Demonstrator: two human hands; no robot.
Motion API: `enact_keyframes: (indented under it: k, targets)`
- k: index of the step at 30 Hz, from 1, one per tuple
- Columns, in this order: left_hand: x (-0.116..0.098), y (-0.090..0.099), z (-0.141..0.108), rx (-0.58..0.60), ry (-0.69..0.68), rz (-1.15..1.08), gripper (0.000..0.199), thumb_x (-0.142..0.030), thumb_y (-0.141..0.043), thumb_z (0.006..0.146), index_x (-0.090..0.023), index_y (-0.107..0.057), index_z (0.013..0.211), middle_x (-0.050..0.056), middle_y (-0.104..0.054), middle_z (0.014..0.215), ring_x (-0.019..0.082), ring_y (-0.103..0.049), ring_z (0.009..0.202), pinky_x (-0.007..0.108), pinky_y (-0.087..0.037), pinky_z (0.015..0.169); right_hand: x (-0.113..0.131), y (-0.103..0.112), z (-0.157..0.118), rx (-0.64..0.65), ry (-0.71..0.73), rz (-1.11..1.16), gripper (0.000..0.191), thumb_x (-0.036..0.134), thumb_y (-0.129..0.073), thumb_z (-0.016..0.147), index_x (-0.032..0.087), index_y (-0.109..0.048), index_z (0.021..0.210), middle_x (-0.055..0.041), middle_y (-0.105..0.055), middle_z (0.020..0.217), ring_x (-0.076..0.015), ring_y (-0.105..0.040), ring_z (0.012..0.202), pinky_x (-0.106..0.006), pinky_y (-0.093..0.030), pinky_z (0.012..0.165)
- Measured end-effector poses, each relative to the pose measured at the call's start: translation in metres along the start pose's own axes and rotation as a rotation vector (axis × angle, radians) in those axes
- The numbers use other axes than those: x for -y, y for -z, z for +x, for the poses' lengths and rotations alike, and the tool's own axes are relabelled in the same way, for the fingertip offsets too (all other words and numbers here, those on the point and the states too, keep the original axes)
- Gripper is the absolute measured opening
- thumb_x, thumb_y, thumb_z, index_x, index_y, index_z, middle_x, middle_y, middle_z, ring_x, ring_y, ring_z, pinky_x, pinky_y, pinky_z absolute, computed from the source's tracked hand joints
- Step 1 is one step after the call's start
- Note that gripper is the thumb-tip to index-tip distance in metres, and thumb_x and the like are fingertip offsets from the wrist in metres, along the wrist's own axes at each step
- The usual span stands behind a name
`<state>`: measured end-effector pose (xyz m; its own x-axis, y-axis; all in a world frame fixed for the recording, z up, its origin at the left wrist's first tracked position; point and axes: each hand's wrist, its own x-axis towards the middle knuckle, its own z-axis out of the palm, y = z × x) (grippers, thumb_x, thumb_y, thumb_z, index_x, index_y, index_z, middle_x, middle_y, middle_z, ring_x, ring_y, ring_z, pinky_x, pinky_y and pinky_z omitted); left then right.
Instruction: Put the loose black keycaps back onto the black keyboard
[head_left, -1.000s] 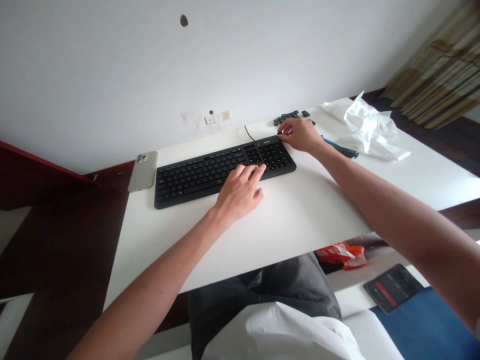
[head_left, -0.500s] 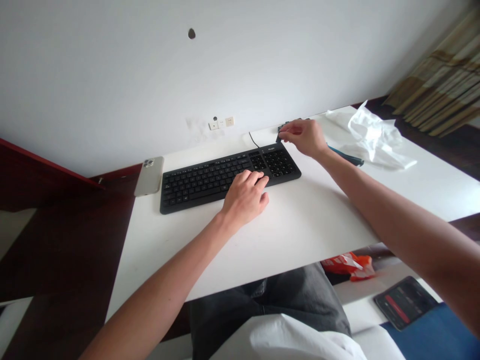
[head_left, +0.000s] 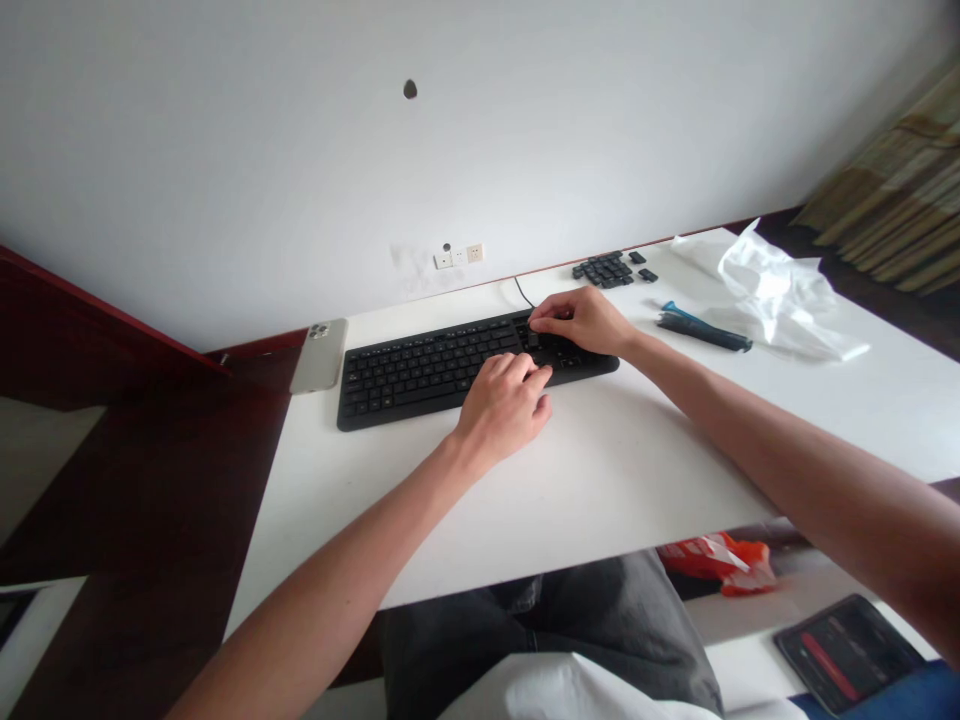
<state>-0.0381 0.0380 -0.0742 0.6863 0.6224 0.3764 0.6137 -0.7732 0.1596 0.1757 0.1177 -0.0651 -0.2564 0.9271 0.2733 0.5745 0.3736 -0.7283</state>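
Note:
A black keyboard (head_left: 412,370) lies on the white table, its key sockets exposed toward the right side. My left hand (head_left: 504,400) rests on its lower front edge, fingers loosely spread and slightly bent, gripping nothing. Over the right part of the keyboard, my right hand (head_left: 581,318) pinches thumb and forefinger on a small black keycap, mostly hidden by the fingers. Behind that hand is a cluster of loose black keycaps (head_left: 604,270). A blue and black tool (head_left: 703,328) lies right of the keyboard.
A phone (head_left: 319,356) lies left of the keyboard. Crumpled white plastic (head_left: 772,285) covers part of the table's right side. Below the front edge are a red bag (head_left: 724,560) and a dark device with a screen (head_left: 847,655). The wall with sockets (head_left: 459,256) stands behind.
My right hand has moved from behind the keyboard's top right corner down onto its right part, carrying a keycap. The loose keycaps now show. My left hand stays on the keyboard's front edge.

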Motion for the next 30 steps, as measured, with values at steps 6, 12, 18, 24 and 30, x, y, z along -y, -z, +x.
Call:
enact_keyframes:
  k: [6, 12, 18, 24, 30]
  targets:
    - [0.023, 0.006, 0.003, -0.126, 0.078, -0.082, 0.026, -0.020, -0.055, 0.097, -0.021, -0.070, 0.117, 0.008, -0.068, 0.118, 0.023, -0.061, 0.111, 0.042, -0.048, 0.101, 0.000, -0.013, 0.000, 0.005, 0.036, -0.074, 0.019, 0.039, -0.069, 0.084, 0.024, -0.079, 0.088, -0.0001, -0.079, 0.086, -0.0205, -0.071, 0.082, -0.031, -0.052, 0.079]
    - [0.044, 0.016, 0.012, -0.161, 0.155, -0.119, 0.018, -0.019, -0.063, 0.094, -0.021, -0.068, 0.111, 0.006, -0.070, 0.123, 0.021, -0.062, 0.116, 0.040, -0.048, 0.104, 0.002, -0.015, -0.002, -0.026, 0.098, -0.164, 0.021, 0.039, -0.064, 0.088, 0.025, -0.080, 0.092, -0.0023, -0.079, 0.093, -0.0238, -0.070, 0.091, -0.034, -0.051, 0.084]
    - [0.044, 0.029, 0.031, -0.056, 0.142, -0.106, 0.008, -0.021, -0.067, 0.091, -0.022, -0.067, 0.098, 0.002, -0.073, 0.109, 0.020, -0.064, 0.102, 0.037, -0.051, 0.094, -0.019, 0.010, 0.000, -0.166, 0.076, -0.155, 0.026, 0.041, -0.059, 0.091, 0.024, -0.079, 0.093, -0.0046, -0.079, 0.096, -0.0232, -0.069, 0.087, -0.035, -0.052, 0.082]
    - [0.051, 0.038, 0.063, 0.153, 0.088, -0.060, 0.009, -0.029, -0.070, 0.089, -0.024, -0.068, 0.096, 0.001, -0.073, 0.098, 0.023, -0.064, 0.097, 0.036, -0.050, 0.087, -0.053, 0.029, 0.003, -0.367, -0.141, -0.052, 0.031, 0.045, -0.060, 0.088, 0.018, -0.076, 0.086, -0.0066, -0.076, 0.082, -0.0223, -0.066, 0.075, -0.034, -0.048, 0.072]
    - [0.054, 0.046, 0.080, 0.300, 0.072, -0.070, 0.014, -0.031, -0.071, 0.087, -0.025, -0.069, 0.100, 0.001, -0.073, 0.105, 0.021, -0.065, 0.095, 0.032, -0.047, 0.079, -0.058, 0.028, 0.005, -0.368, -0.179, 0.001, 0.034, 0.048, -0.062, 0.086, 0.017, -0.076, 0.083, -0.0050, -0.073, 0.072, -0.0193, -0.060, 0.065, -0.033, -0.042, 0.064]
